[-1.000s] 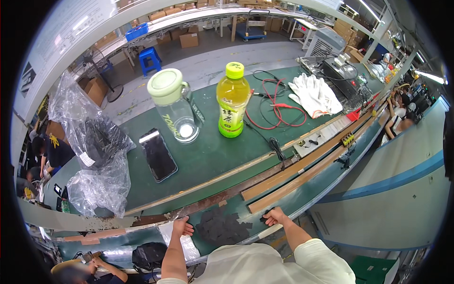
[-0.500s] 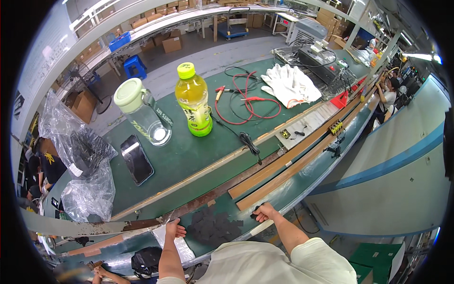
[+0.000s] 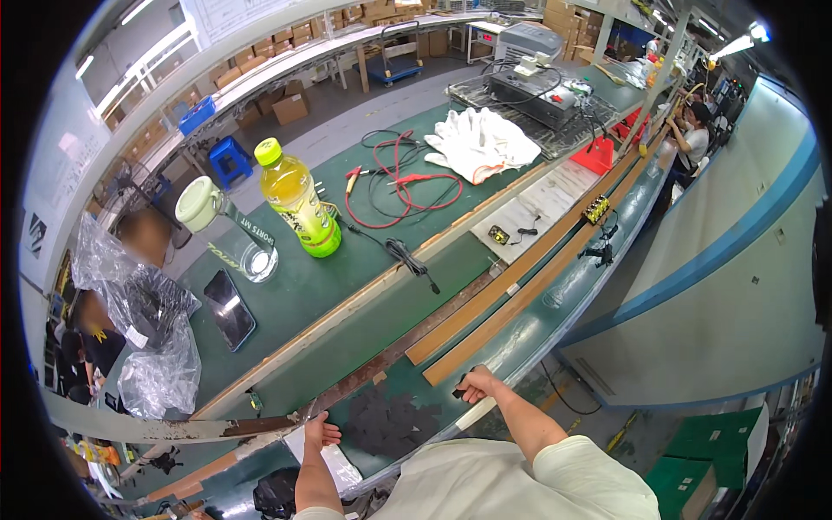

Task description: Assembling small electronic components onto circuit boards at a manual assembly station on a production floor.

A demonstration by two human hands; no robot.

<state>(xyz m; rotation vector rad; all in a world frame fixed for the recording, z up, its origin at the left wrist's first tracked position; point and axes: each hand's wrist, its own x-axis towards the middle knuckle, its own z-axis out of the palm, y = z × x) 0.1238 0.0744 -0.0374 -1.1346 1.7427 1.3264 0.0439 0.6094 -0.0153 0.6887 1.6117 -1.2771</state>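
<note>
A heap of thin black pieces [image 3: 387, 422] lies on the green bench between my hands. At its left edge is my left hand [image 3: 321, 432], fingers stretched out, holding nothing that I can see, just above a white sheet or bag [image 3: 345, 471]. On the other side of the heap, by the bench's near edge, the fingers of my right hand [image 3: 477, 385] are closed on a small black piece [image 3: 459, 393]. Most of that piece is hidden by the fingers.
Two long brown strips [image 3: 472, 321] run along the bench, with a small yellow-black part [image 3: 596, 210] on them farther right. Across a raised ledge stand a green-yellow drink bottle [image 3: 299, 199], a clear bottle [image 3: 230, 230], a phone [image 3: 229, 309], red-black test leads [image 3: 407, 204] and white gloves [image 3: 485, 143].
The whole view has shifted, so the bottles, phone and gloves sit farther left in it. My right hand has moved slightly left in the picture, still holding the black piece; my left hand stays beside the heap.
</note>
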